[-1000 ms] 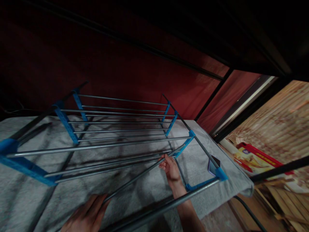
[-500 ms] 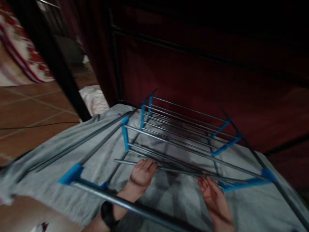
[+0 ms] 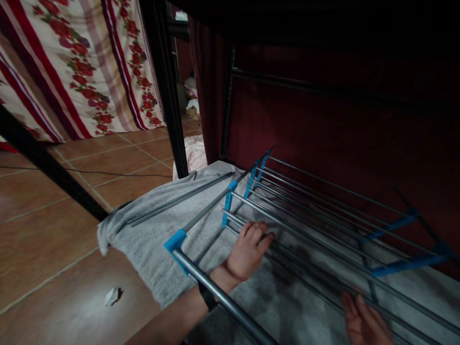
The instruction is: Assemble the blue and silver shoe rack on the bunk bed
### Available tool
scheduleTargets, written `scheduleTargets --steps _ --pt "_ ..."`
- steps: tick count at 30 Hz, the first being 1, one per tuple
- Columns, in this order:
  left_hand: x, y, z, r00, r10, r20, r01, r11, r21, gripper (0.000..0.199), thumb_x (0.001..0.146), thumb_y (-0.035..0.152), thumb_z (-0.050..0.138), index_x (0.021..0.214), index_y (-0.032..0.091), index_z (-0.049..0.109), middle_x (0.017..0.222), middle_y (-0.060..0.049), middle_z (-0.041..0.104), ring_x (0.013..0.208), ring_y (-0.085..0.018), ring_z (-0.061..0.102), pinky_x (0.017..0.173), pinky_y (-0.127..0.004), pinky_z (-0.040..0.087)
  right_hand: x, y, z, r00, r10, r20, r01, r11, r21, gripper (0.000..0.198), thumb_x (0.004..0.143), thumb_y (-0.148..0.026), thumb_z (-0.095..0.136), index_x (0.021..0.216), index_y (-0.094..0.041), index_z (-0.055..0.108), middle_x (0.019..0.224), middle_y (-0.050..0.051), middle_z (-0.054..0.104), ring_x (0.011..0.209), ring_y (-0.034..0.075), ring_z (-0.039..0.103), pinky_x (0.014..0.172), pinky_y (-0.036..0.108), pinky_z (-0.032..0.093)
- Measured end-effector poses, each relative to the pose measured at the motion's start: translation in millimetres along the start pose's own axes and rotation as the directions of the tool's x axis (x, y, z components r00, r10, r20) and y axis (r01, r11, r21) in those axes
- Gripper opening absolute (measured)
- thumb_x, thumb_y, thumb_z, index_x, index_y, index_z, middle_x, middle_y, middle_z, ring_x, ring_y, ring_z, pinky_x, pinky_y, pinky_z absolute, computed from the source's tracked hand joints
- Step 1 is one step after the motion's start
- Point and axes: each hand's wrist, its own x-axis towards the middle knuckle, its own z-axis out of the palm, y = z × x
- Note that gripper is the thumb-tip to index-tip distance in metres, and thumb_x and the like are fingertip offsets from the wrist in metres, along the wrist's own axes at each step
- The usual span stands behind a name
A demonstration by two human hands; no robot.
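Observation:
A shoe rack of grey metal tubes and blue plastic connectors (image 3: 176,239) lies on a grey blanket (image 3: 143,249). My left hand (image 3: 247,251), with a dark band at the wrist, reaches inside the frame. Its fingers are closed over a loose metal tube (image 3: 233,217), whose left end lies close to a blue side bracket (image 3: 227,208). Lower right, my right hand (image 3: 366,318) is at the same tube farther along, fingertips against it; its lower part is cut off by the frame's edge. The tube's right end is hard to make out.
Two spare tubes (image 3: 183,197) lie on the blanket to the left. A dark metal post (image 3: 167,96) and a slanting dark bar (image 3: 50,167) stand near. Dark red cloth (image 3: 305,124) hangs behind. A crumpled white scrap (image 3: 112,296) and a thin cable (image 3: 118,173) are on the tiled floor.
The view has swung left, so the rack appears farther right. The tube's left end has come up to the blue side bracket, both hands still at the tube.

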Motion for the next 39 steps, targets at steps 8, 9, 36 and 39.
scheduleTargets --steps 8,9,36,39 --pt "-32 -38 1 0.674 -0.663 -0.327 0.498 0.734 -0.461 0.020 0.089 0.022 0.059 0.109 0.023 0.060 0.111 -0.009 0.058 0.110 -0.025 0.055 0.097 -0.042 0.044 -2 -6 4 1.000 0.030 -0.007 -0.030 0.999 -0.014 0.029 0.041 -0.048 0.084 0.064 -0.035 0.073 0.096 0.014 0.067 0.089 0.029 0.069 0.096 0.059 0.046" --pt "-30 -45 2 0.562 -0.767 -0.309 0.534 0.622 -0.573 0.020 0.086 0.026 0.062 0.106 0.022 0.059 0.110 -0.009 0.059 0.107 -0.024 0.056 0.092 -0.039 0.046 -1 -5 3 1.000 0.026 -0.001 -0.026 1.000 -0.017 0.028 0.042 -0.049 0.084 0.064 -0.035 0.073 0.097 0.014 0.067 0.090 0.030 0.069 0.096 0.059 0.046" --pt "9 -52 -6 0.341 -0.886 0.315 0.292 -0.219 -0.931 0.040 0.070 0.046 0.083 0.089 0.012 0.073 0.065 0.000 0.061 0.056 -0.007 0.053 0.055 -0.019 0.040 -8 14 -3 0.993 0.044 0.109 -0.034 0.995 -0.091 0.036 0.050 -0.057 0.083 0.077 -0.035 0.077 0.103 0.020 0.072 0.089 0.033 0.071 0.089 0.060 0.051" --pt "9 -54 -9 0.352 -0.874 0.334 0.317 -0.225 -0.922 0.040 0.071 0.046 0.083 0.088 0.012 0.073 0.064 0.000 0.061 0.055 -0.007 0.053 0.055 -0.019 0.041 -31 14 6 0.984 0.017 0.178 0.032 0.964 -0.265 0.041 0.057 -0.064 0.078 0.082 -0.032 0.078 0.101 0.018 0.073 0.089 0.035 0.071 0.089 0.059 0.052"
